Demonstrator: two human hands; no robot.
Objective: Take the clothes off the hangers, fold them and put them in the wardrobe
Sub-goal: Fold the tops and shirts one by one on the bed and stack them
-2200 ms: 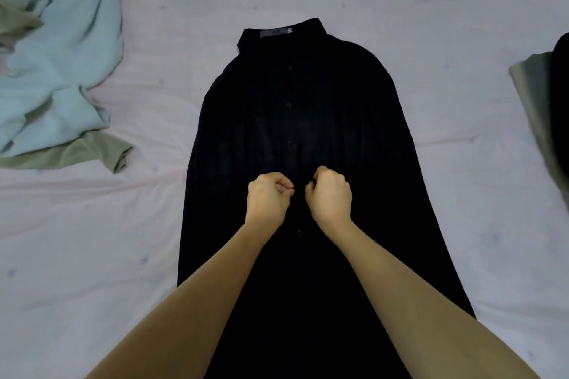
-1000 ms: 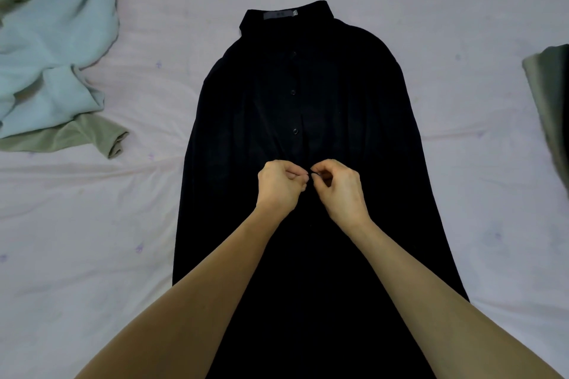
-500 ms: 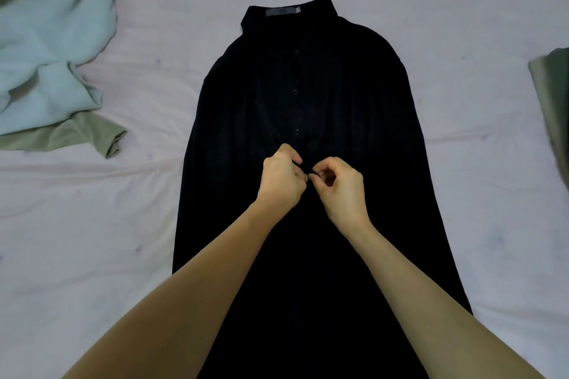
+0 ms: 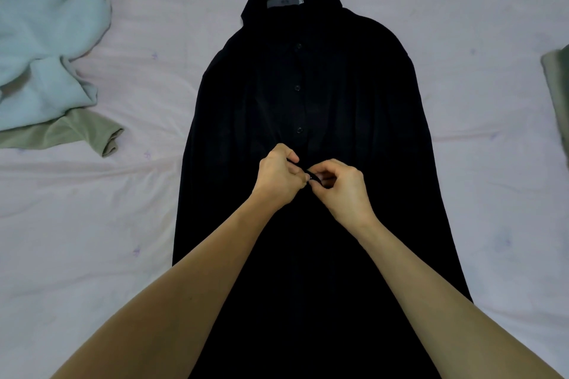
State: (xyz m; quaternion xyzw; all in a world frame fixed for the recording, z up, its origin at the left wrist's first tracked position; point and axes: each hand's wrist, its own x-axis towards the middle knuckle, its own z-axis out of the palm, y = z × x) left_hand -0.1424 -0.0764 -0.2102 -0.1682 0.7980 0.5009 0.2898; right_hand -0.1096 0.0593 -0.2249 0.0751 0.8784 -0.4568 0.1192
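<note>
You see a pale pink bedsheet (image 4: 462, 9), creased and dotted with small purple marks, filling the frame's edges.

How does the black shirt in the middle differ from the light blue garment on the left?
The black shirt lies spread flat, collar away from the person; the light blue garment lies crumpled in a heap. The black shirt is fully on the pink sheet; the light blue garment partly covers an olive garment. The left hand and right hand pinch the black shirt's button placket; nothing touches the light blue garment. Both rest off their hangers, unfolded.
</note>
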